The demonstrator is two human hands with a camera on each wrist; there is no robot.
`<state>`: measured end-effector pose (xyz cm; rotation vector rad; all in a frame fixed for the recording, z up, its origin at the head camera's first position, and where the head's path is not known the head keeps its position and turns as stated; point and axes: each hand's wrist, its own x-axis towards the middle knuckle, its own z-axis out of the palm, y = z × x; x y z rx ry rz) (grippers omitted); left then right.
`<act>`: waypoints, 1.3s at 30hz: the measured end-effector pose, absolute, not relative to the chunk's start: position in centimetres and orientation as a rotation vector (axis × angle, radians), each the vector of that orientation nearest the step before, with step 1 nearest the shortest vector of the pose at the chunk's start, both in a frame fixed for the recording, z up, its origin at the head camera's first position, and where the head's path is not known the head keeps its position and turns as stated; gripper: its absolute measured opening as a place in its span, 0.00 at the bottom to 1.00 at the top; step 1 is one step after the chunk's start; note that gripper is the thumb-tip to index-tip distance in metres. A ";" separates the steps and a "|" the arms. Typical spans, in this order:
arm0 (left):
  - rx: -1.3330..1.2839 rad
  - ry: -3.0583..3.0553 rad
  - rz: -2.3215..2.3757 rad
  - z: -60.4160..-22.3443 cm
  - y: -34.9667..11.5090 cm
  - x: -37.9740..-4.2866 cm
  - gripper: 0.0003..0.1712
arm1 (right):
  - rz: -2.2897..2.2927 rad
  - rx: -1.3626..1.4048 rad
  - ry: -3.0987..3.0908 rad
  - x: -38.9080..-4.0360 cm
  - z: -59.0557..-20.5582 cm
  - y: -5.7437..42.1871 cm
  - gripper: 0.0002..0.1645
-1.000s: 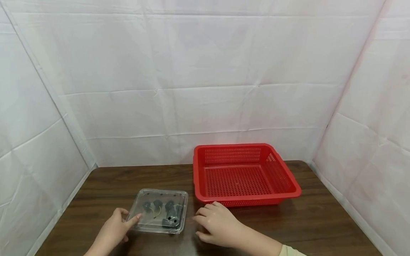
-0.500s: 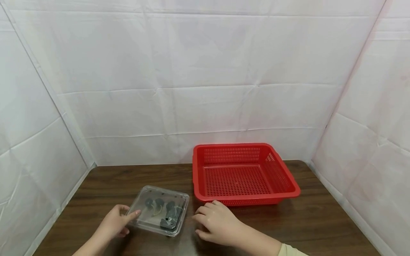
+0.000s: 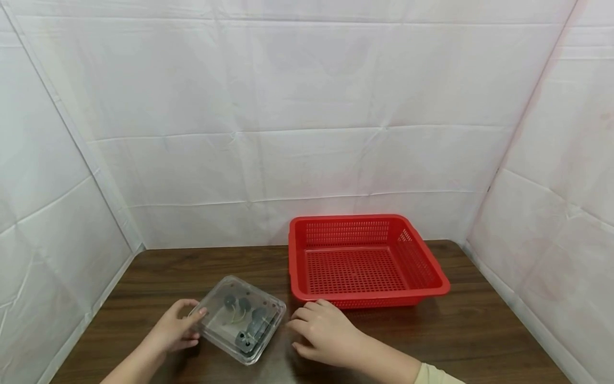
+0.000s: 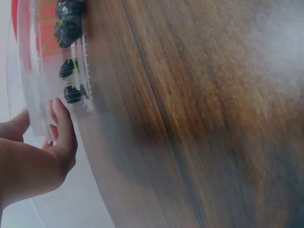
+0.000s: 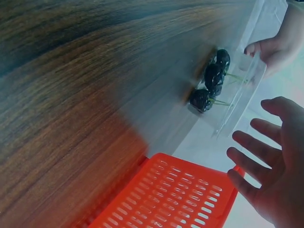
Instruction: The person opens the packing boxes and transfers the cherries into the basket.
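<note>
Front-left of the red basket (image 3: 364, 296), the clear container (image 3: 238, 319) is pinched at its rim by the left hand (image 3: 178, 326), apparently for control, while the right hand (image 3: 327, 334) is held relaxed, grasping nothing.

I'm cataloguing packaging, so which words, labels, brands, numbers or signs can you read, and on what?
None: no readable text shows in any view.
The clear container held in the left hand shows no label or print.
The red basket and wooden table show none either.
</note>
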<state>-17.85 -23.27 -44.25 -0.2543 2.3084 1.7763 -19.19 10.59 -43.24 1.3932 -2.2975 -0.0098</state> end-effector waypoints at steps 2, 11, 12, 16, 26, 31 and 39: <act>-0.239 2.290 1.790 -44.3 -23.4 -17.9 0.32 | -0.002 1.400 -2.289 -19.2 -43.2 10.5 0.17; -0.158 2.228 1.842 -44.5 -23.6 -18.5 0.32 | -0.002 1.413 -2.256 -19.3 -43.1 10.1 0.18; -0.146 2.220 1.843 -44.5 -23.7 -18.5 0.32 | -0.003 1.419 -2.257 -19.3 -43.1 10.0 0.18; -0.101 2.197 1.842 -44.4 -23.8 -18.7 0.31 | -0.007 1.443 -2.270 -19.3 -42.9 9.8 0.20; -0.027 2.183 1.824 -44.6 -23.8 -19.1 0.31 | 0.025 1.456 -2.350 -19.3 -42.7 9.3 0.21; 0.022 2.175 1.806 -44.6 -23.7 -19.4 0.31 | 0.019 1.462 -2.386 -19.6 -43.1 9.2 0.21; 0.003 2.229 1.746 -44.7 -23.5 -19.7 0.32 | 0.017 1.466 -2.319 -20.0 -43.7 8.9 0.16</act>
